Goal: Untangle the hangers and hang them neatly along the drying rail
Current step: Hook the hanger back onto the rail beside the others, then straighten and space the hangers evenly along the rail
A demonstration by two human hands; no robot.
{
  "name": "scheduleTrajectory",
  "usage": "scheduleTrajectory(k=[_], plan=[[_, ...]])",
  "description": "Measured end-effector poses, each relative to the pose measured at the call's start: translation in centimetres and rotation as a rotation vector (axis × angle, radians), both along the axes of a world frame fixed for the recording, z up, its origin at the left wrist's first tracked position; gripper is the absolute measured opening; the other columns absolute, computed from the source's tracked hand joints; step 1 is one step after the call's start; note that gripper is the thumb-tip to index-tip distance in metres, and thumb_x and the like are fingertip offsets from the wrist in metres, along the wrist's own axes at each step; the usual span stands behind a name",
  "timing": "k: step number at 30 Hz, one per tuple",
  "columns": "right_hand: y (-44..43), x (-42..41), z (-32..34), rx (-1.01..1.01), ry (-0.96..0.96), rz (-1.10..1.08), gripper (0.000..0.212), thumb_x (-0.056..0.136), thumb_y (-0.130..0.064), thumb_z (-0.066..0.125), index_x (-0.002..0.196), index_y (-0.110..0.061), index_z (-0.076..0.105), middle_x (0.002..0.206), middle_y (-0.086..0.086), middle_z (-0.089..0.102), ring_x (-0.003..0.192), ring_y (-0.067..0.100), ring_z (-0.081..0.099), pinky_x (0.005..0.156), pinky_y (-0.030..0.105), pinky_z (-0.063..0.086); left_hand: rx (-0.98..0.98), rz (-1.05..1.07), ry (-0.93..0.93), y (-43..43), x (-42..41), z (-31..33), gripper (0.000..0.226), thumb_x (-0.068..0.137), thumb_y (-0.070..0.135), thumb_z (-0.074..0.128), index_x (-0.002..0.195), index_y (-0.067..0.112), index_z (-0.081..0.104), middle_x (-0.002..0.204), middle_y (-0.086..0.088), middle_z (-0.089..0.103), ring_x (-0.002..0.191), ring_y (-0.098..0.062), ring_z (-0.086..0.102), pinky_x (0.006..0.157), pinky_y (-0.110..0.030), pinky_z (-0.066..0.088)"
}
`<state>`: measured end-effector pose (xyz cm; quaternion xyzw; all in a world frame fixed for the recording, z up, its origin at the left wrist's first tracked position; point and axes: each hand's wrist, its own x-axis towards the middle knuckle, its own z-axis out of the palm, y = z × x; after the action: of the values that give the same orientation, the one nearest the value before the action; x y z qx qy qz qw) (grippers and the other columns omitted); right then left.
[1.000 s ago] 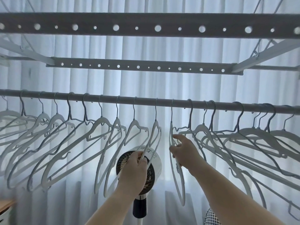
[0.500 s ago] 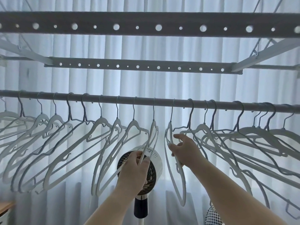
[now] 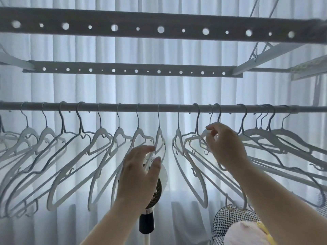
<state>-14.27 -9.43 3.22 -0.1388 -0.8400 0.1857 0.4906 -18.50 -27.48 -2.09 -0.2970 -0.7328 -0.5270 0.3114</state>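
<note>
Strong backlight through curtain [image 3: 134,89], hangers [image 3: 102,134] greyed, upper bar [image 3: 315,31] seemingly blurred at right

The rail [image 3: 123,107] is grey. Below it, the hangers [image 3: 106,137] are white with grey hooks [image 3: 158,117]. Above it, two grey bars [image 3: 177,20] carry round holes, large and small by turns. Behind it, the curtain [image 3: 159,89] is white. Below it, the fan [image 3: 163,172] is white and black, and a cloth [image 3: 224,220] is black-and-white houndstooth.
</note>
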Motion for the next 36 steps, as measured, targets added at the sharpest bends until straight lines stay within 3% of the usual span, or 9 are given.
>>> scheduleTrajectory(k=[5, 10, 16, 20, 22, 25, 29, 33, 36], plan=[[4.2, 1.7, 0.5, -0.132, -0.068, -0.066, 0.029, 0.089, -0.012, 0.050, 0.116, -0.005, 0.059, 0.115, 0.013, 0.064, 0.108, 0.030, 0.056, 0.089, 0.031, 0.041, -0.028, -0.168, -0.019, 1.9, 2.6, 0.6, 0.026, 0.086, 0.020, 0.055, 0.078, 0.043, 0.051, 0.084, 0.028, 0.054, 0.085, 0.012, 0.050, 0.075, -0.018, 0.041], [6.7, 2.5, -1.4, -0.246, -0.152, 0.079, 0.029, 0.087, -0.014, 0.057, 0.113, -0.001, 0.059, 0.113, 0.017, 0.065, 0.102, 0.028, 0.059, 0.084, 0.030, 0.043, -0.024, -0.196, -0.048, 5.6, 4.7, 0.7, 0.027, 0.085, 0.018, 0.058, 0.072, 0.041, 0.054, 0.073, 0.024, 0.061, 0.071, 0.016, 0.058, 0.062, 0.005, 0.039], [9.4, 1.9, -2.4, -0.393, -0.267, 0.303, 0.053, 0.086, -0.027, 0.061, 0.131, -0.008, 0.041, 0.116, 0.010, 0.056, 0.109, 0.028, 0.056, 0.086, 0.032, 0.046, -0.040, -0.117, -0.097, 11.7, 7.4, -0.4, 0.024, 0.086, 0.022, 0.055, 0.109, 0.029, 0.056, 0.090, 0.027, 0.051, 0.085, 0.003, 0.055, 0.071, -0.002, 0.039], [10.2, 1.1, -3.0, -0.641, -0.342, 0.512, 0.058, 0.086, -0.028, 0.060, 0.134, -0.007, 0.034, 0.100, 0.010, 0.056, 0.070, 0.018, 0.055, 0.060, 0.027, 0.045, -0.006, 0.040, -0.216, 14.3, 7.5, -2.0, 0.041, 0.087, 0.022, 0.056, 0.126, 0.022, 0.047, 0.115, 0.011, 0.047, 0.108, -0.010, 0.049, 0.089, -0.019, 0.033], [10.4, 1.0, -3.1, -0.749, -0.404, 0.637, 0.047, 0.089, -0.024, 0.056, 0.127, -0.002, 0.041, 0.089, 0.009, 0.057, 0.059, 0.014, 0.050, 0.056, 0.025, 0.042, 0.028, 0.078, -0.284, 15.1, 7.4, -2.8, 0.046, 0.086, 0.022, 0.057, 0.130, 0.020, 0.043, 0.121, 0.006, 0.049, 0.108, -0.011, 0.049, 0.088, -0.021, 0.034], [10.5, 1.1, -3.3, -0.841, -0.495, 0.834, 0.015, 0.092, -0.019, 0.051, 0.083, -0.007, 0.055, 0.079, 0.007, 0.061, 0.058, 0.016, 0.050, 0.058, 0.026, 0.043, 0.074, 0.092, -0.389, 16.1, 7.5, -3.2, 0.048, 0.087, 0.024, 0.057, 0.132, 0.020, 0.041, 0.112, 0.005, 0.055, 0.094, -0.012, 0.053, 0.082, -0.024, 0.038], [10.5, 1.0, -3.7, -0.894, -0.479, 0.939, 0.020, 0.093, -0.015, 0.051, 0.073, -0.010, 0.054, 0.066, 0.003, 0.058, 0.055, 0.016, 0.050, 0.054, 0.024, 0.044, 0.066, 0.087, -0.473, 17.0, 6.9, -3.7, 0.041, 0.090, 0.019, 0.053, 0.130, 0.012, 0.045, 0.094, -0.004, 0.067, 0.087, -0.022, 0.064, 0.087, -0.038, 0.050], [10.7, 1.1, -4.0, -0.884, -0.396, 0.871, 0.027, 0.093, -0.015, 0.049, 0.067, -0.010, 0.049, 0.058, 0.004, 0.048, 0.047, 0.014, 0.043, 0.038, 0.017, 0.039, 0.075, 0.114, -0.463, 17.2, 6.8, -4.2, 0.034, 0.095, 0.015, 0.043, 0.128, 0.014, 0.045, 0.065, 0.003, 0.061, 0.055, -0.011, 0.056, 0.057, -0.024, 0.043], [10.9, 1.1, -4.3, -0.946, -0.298, 0.820, 0.029, 0.093, -0.013, 0.046, 0.065, -0.011, 0.046, 0.055, 0.005, 0.043, 0.046, 0.016, 0.035, 0.043, 0.023, 0.028, 0.049, 0.140, -0.452, 17.2, 6.8, -4.4, 0.035, 0.097, 0.018, 0.035, 0.131, 0.020, 0.043, 0.066, 0.002, 0.061, 0.055, -0.016, 0.053, 0.062, -0.029, 0.047]])
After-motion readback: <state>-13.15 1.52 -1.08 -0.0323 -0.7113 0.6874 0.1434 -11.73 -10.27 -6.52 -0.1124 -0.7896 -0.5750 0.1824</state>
